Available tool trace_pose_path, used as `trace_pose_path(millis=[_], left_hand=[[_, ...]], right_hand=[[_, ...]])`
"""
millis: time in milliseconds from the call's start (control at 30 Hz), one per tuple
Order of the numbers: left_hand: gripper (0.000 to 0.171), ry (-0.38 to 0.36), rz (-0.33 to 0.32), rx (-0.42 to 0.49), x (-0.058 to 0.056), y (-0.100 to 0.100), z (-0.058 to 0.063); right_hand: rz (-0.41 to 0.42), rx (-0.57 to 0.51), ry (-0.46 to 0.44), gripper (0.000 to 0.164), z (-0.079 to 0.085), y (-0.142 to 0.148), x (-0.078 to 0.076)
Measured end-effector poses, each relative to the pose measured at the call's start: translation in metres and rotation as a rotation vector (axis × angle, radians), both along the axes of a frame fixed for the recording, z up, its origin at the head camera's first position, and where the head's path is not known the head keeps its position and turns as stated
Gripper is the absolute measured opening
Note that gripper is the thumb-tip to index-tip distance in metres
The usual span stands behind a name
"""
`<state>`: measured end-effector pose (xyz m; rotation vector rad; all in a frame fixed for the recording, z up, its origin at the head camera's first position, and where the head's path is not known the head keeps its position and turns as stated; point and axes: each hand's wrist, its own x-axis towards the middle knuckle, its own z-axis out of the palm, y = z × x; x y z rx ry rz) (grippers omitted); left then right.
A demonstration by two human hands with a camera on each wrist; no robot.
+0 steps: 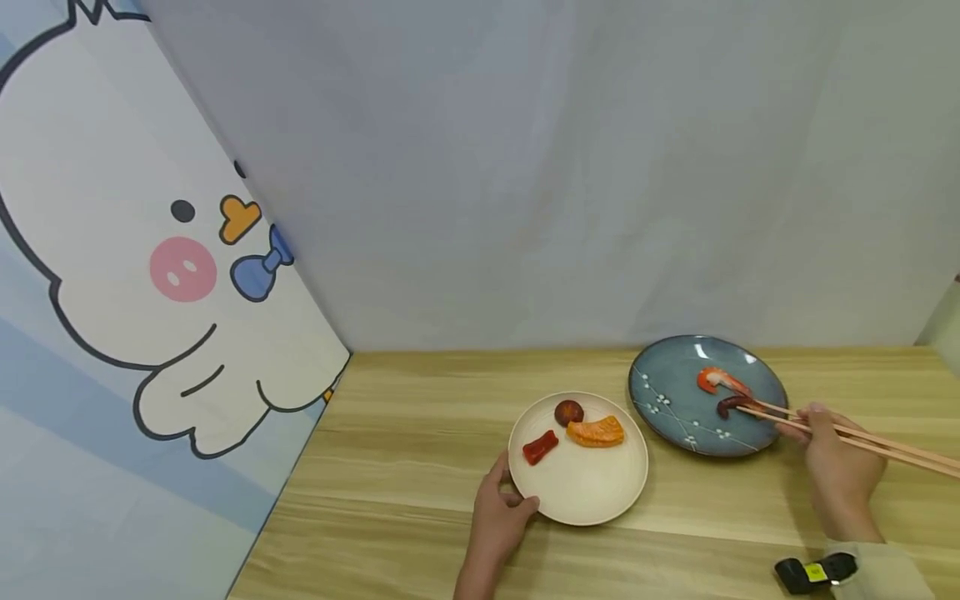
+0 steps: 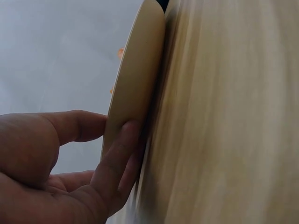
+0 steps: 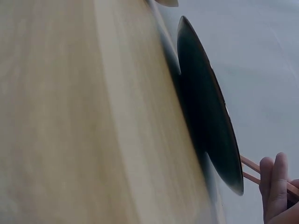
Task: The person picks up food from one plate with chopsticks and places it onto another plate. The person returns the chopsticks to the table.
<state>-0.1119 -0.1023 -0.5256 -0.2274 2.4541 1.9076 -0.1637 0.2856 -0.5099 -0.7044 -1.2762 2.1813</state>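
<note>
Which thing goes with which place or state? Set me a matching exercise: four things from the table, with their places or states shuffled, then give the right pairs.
Things:
1. cream plate
2. chopsticks
3. shrimp
4. orange food piece

Places and states:
A. lying on the blue plate
B. held at its edge by the left grip
C. lying next to the round brown piece
D. held in the right grip

Pairs: 1-B, 2-D, 3-A, 4-C
</note>
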Motion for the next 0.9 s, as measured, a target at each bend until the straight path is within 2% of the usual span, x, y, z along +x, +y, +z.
trace_pose_path(millis=[367, 567, 733, 900], left_hand=[[0.085, -0.009, -0.077, -0.059, -0.007, -0.011, 0.005], [0.083, -0.007, -0.104, -0.041, -0.011, -0.014, 0.004], [0.079, 0.004, -0.109, -0.03, -0.013, -0.014, 0.003], [0.077, 0.016, -0.098, -0.022, -0.012, -0.013, 0.003]], right_hand=[[0.023, 0.069, -0.036, 0.027, -0.003, -0.005, 0.001], [0.045, 0.089, -0.054, 0.027, -0.003, -0.003, 0.002], [0.059, 0.09, -0.076, 0.027, 0.0, -0.002, 0.003], [0.062, 0.086, -0.062, 0.029, 0.002, -0.001, 0.0]])
